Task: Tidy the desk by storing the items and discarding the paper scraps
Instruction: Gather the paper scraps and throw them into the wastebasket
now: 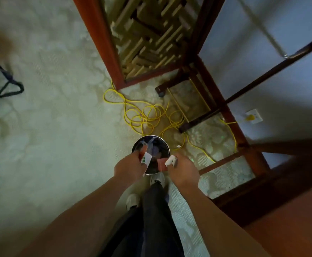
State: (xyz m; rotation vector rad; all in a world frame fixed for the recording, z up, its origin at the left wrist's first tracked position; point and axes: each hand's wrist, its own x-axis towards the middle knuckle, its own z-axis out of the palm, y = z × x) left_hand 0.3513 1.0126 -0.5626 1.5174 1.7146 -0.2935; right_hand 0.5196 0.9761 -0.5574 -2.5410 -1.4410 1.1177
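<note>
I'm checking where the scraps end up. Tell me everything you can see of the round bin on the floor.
The bin is a round can with a shiny, metal-looking rim and a dark, reflective inside; pale bits seem to lie in it. It stands upright, lidless, on the patterned carpet, just ahead of a shoe, with loose yellow cable beyond it. The left hand and right hand hold paper scraps over its mouth; neither plainly touches it.

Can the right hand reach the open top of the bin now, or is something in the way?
Probably yes. The right hand, holding paper scraps, is at the rim of the bin, and the top looks uncovered. The left hand holds its own scrap over the opposite side, not across the way.
</note>
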